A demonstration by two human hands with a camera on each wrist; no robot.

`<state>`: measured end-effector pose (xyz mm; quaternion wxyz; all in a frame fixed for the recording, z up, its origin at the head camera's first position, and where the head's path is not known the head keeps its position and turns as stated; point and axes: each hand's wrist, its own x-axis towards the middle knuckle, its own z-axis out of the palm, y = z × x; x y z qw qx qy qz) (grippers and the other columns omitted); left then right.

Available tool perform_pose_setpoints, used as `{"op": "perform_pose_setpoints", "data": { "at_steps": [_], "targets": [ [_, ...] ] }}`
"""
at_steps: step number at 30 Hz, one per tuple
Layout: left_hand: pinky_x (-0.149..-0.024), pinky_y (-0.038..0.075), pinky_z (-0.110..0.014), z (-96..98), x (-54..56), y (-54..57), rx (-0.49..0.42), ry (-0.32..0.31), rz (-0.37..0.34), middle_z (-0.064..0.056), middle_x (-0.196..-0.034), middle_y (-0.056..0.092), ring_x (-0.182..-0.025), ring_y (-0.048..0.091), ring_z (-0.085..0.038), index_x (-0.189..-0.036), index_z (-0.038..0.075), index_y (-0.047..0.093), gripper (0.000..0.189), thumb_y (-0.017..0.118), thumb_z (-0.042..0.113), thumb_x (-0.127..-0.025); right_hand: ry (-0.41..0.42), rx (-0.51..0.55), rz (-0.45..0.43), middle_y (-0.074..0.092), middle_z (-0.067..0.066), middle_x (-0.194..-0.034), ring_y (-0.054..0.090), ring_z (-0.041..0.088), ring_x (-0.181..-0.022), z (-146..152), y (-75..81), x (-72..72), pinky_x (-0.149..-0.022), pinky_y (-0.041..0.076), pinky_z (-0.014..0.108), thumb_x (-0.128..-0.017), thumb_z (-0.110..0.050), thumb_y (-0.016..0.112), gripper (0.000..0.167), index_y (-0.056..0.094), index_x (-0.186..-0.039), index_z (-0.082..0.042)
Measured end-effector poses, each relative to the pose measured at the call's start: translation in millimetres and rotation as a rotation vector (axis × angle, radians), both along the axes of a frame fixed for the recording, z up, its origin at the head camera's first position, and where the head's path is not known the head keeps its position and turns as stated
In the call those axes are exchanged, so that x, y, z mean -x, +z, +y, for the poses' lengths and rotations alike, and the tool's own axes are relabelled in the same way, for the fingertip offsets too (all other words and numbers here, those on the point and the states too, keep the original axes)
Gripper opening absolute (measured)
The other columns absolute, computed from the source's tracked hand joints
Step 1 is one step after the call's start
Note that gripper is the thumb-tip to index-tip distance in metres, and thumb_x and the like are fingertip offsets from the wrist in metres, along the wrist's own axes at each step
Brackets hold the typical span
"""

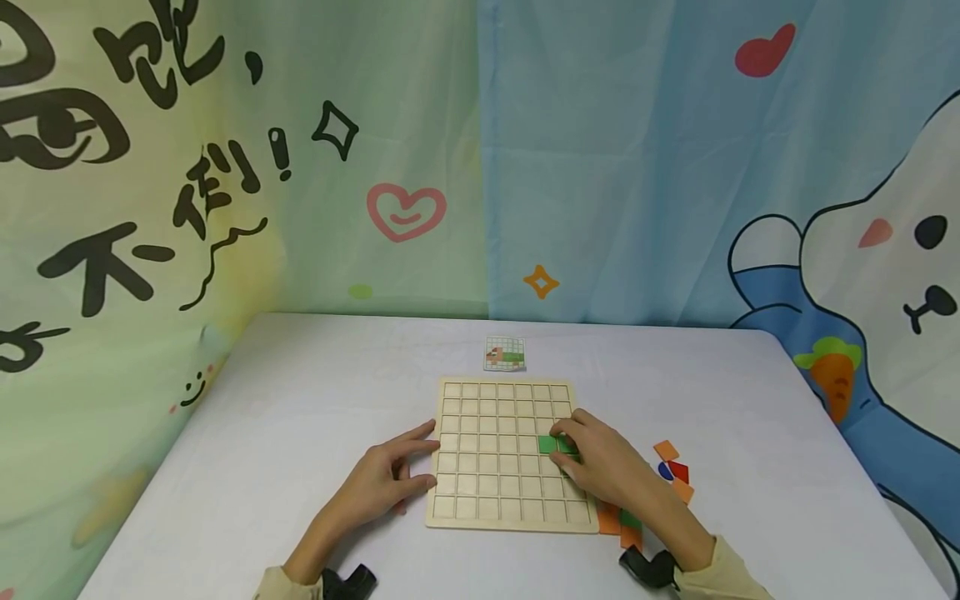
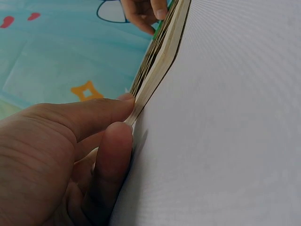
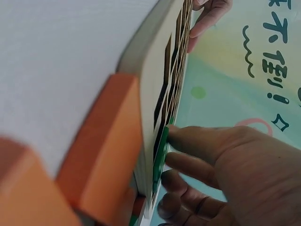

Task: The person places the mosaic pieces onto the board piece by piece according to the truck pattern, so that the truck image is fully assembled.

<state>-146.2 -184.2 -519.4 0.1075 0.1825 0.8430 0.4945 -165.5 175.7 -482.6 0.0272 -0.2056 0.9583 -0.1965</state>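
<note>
A light wooden grid board (image 1: 487, 483) lies flat on the table. Green tiles (image 1: 548, 444) sit side by side in its grid near the right edge. My right hand (image 1: 600, 458) reaches over that edge, thumb and forefinger on either side of a green tile (image 3: 161, 157) and touching it. The hand partly covers the green tiles. At the board's left edge, my left hand (image 1: 378, 479) rests with its fingertips and thumb against the wood; in the left wrist view its fingers (image 2: 94, 113) touch the board's rim (image 2: 162, 68).
Orange tiles (image 1: 609, 518) lie against the board's lower right corner, partly under the right forearm. Further right is a small pile with a red tile (image 1: 678, 472) and a blue piece (image 1: 665, 471). A small picture card (image 1: 505, 354) lies behind the board. Printed curtains (image 1: 600, 167) hang behind the table.
</note>
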Motion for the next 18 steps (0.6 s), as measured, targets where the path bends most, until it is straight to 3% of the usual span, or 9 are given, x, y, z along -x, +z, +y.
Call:
{"op": "perform_pose_setpoints", "data": {
  "at_steps": [8, 18],
  "targets": [
    [-0.054, 0.05, -0.023, 0.9, 0.6, 0.6, 0.012, -0.001, 0.003, -0.011, -0.168, 0.045, -0.045, 0.057, -0.009, -0.142, 0.007, 0.067, 0.054, 0.083, 0.02, -0.093, -0.035, 0.075, 0.048, 0.063, -0.003, -0.096, 0.049, 0.002, -0.071, 14.8, 1.6, -1.0, -0.067, 0.049, 0.022, -0.098, -0.025, 0.077, 0.025, 0.074, -0.118, -0.01],
    [-0.052, 0.05, -0.024, 0.7, 0.9, -1.9, 0.006, 0.007, 0.005, -0.011, -0.168, 0.045, -0.045, 0.057, -0.01, -0.142, 0.008, 0.067, 0.054, 0.083, 0.021, -0.092, -0.096, 0.053, 0.026, 0.06, -0.003, -0.094, 0.046, 0.008, -0.072, 37.3, 7.5, -5.3, -0.065, 0.043, 0.024, -0.101, -0.024, 0.073, 0.025, 0.074, -0.122, -0.011]
  ]
}}
